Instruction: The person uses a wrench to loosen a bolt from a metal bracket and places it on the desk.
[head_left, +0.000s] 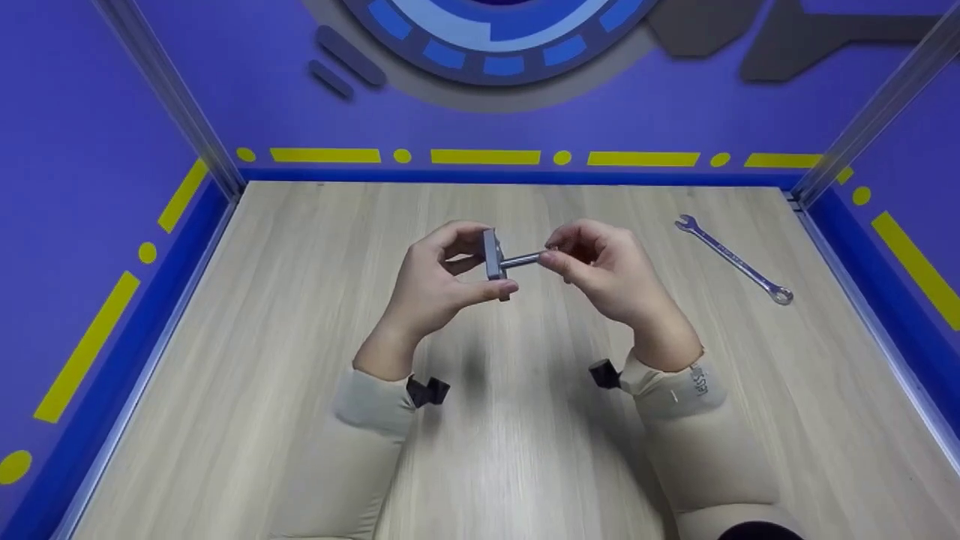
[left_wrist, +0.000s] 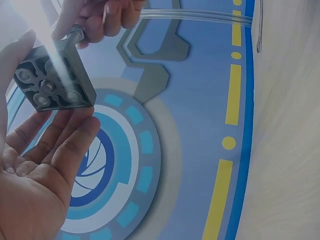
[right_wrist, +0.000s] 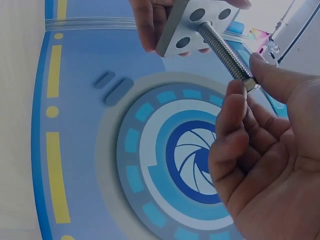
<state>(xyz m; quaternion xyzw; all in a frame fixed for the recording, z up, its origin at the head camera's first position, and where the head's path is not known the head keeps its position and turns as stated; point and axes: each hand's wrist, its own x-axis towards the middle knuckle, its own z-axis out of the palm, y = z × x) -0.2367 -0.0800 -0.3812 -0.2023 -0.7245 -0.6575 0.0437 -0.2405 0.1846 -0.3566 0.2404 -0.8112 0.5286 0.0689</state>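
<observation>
My left hand (head_left: 439,279) grips a small square grey metal plate (head_left: 492,255) by its edges, thumb below and fingers above in the head view. Four round holes near the corners show on one face of the plate (right_wrist: 187,27); the other face (left_wrist: 32,75) is recessed, with a bolt end (left_wrist: 47,86) at its centre. From the middle of the holed face a threaded bolt (right_wrist: 223,50) sticks out toward my right hand (head_left: 611,270). Thumb and fingers of that hand pinch the bolt's head (right_wrist: 250,84). Both hands are raised over the table.
A combination wrench (head_left: 735,259) lies on the wood-grain table (head_left: 247,375) to the right. Blue panels (head_left: 420,124) with yellow markings and metal frame posts (head_left: 169,90) enclose the back and sides. Black camera mounts (head_left: 429,391) sit at both sleeves.
</observation>
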